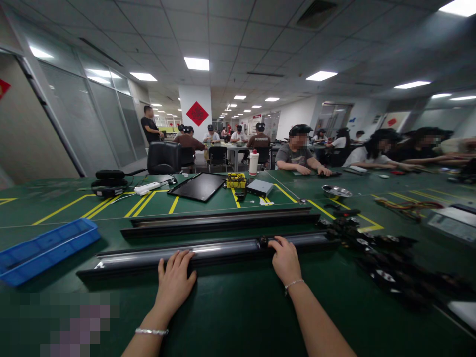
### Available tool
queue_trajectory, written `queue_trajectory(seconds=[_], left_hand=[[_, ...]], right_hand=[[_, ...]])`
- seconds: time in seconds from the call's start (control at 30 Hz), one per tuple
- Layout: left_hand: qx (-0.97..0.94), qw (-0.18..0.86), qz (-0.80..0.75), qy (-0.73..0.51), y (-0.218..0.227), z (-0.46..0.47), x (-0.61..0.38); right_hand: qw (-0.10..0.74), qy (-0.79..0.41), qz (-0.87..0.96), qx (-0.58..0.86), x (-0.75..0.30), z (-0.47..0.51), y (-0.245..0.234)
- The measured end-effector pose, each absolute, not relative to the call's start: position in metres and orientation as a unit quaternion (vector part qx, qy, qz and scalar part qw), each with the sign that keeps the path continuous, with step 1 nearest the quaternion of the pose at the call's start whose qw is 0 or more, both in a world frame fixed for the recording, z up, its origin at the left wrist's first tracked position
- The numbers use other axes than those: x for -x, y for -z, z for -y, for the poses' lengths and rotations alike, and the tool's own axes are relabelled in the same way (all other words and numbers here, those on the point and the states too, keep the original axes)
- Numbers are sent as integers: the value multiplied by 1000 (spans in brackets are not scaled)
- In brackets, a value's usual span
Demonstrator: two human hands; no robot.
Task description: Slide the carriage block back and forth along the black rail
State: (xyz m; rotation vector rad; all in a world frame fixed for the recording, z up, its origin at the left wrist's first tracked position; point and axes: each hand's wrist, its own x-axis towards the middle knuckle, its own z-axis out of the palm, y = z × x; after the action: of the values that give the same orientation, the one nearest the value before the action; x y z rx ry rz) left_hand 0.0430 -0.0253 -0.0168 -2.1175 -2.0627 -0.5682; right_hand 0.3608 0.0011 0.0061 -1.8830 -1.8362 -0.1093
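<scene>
A long dark rail with a shiny tube along it (223,249) lies across the green table in front of me. My left hand (174,283) rests on its near edge, fingers stretched flat over it. My right hand (284,260) curls over the rail farther right, fingertips pressed on a small black part on the tube. A second long black rail (219,221) lies parallel just behind, untouched.
A blue plastic tray (44,249) sits at the left. A pile of black parts (375,253) lies at the right. Farther back are a black panel (199,187), a yellow box (236,181), a metal bowl (336,191) and seated people at tables.
</scene>
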Motion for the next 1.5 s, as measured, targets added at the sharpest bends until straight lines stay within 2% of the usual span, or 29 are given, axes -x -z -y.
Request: queue_trajectory(seconds=[1.5], left_hand=[[704, 50, 683, 189, 14, 26, -44]], right_hand=[[256, 48, 648, 716, -368, -1, -7]])
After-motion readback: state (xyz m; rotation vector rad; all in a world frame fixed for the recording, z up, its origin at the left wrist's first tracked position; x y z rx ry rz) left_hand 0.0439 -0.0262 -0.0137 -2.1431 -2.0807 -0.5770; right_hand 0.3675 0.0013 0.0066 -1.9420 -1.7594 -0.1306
